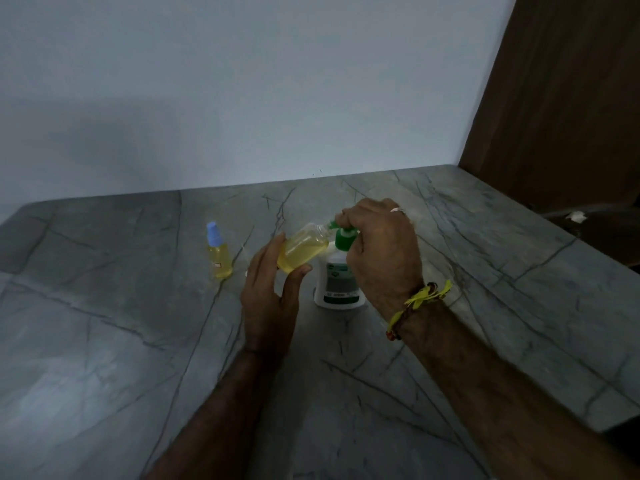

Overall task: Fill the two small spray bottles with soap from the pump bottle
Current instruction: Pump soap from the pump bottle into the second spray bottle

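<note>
Hands at work above a grey, dark-veined stone desk set against a pale wall. The left hand holds a small clear uncapped spray bottle of yellow soap, its fingers and thumb curled round the lower end; the bottle is tilted, its open neck up against the green spout. The right hand is curled over the green pump head of a white plastic pump bottle, which stands upright on the desk under both hands; its fingers grip the pump top. A ring shows on one right finger and a yellow-and-red thread band circles the right wrist. A second small spray bottle with a pale blue cap, also holding yellow soap, stands upright on the desk, near and to the left of the left hand. A brown wooden panel rises at the far right.
</note>
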